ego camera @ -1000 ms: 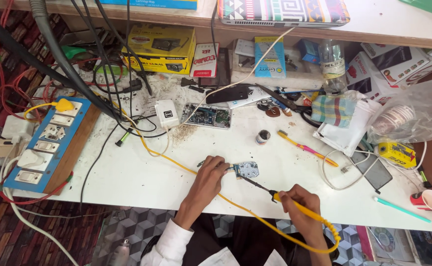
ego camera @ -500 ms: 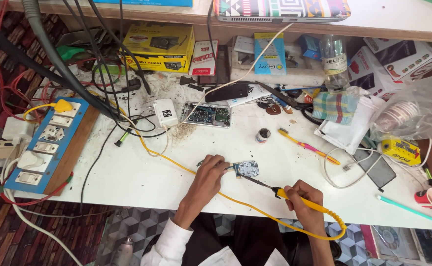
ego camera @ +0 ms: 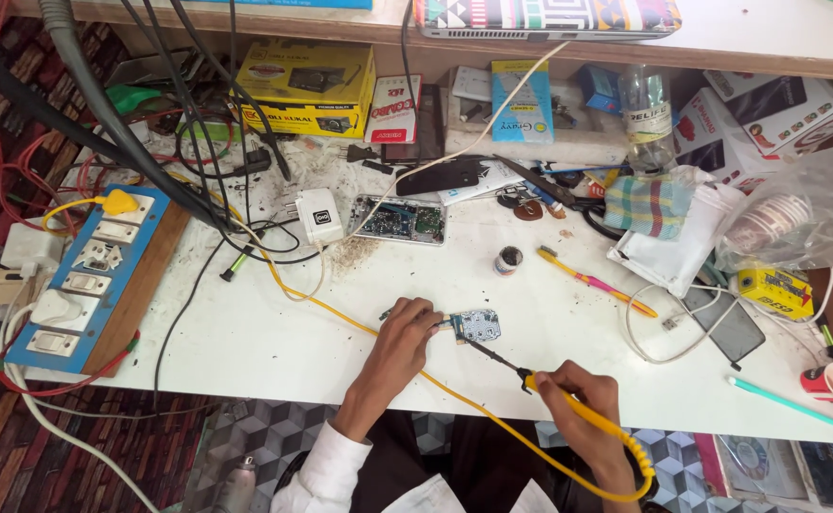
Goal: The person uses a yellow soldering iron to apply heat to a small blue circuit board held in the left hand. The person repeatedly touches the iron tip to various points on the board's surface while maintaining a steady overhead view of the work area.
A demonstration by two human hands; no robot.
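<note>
A small circuit board [ego camera: 479, 326], flat, thin, pale with tiny components, is seen lying on the white table [ego camera: 245, 332] just below centre. It is judged light, stiff and fragile; it would best be taken by its bare edges, never by the soldered face, and it could slide easily on the smooth tabletop. Its 9 o'clock edge is pinned by the left hand [ego camera: 402, 332], fingertips closed down on what looks like thin tweezers at the board edge; the exact grip cannot be told. At 5 o'clock of the board, a yellow-handled soldering iron [ego camera: 554, 394] is gripped pen-style by the right hand [ego camera: 578, 404], fingers closed round the handle, the dark metal tip laid to the board's lower edge. A glossy, flexible yellow cord [ego camera: 340, 309] is trailed from the handle and across the table toward 10 o'clock. At 12 o'clock of the board a small round dark jar [ego camera: 507, 259] is seen, and at 11 o'clock an opened phone [ego camera: 399, 219] with exposed green board. At 1 o'clock a yellow-and-pink toothbrush [ego camera: 592, 280] is laid. At 9 o'clock, well apart, a blue switch panel [ego camera: 84, 275] on wood is placed.
</note>
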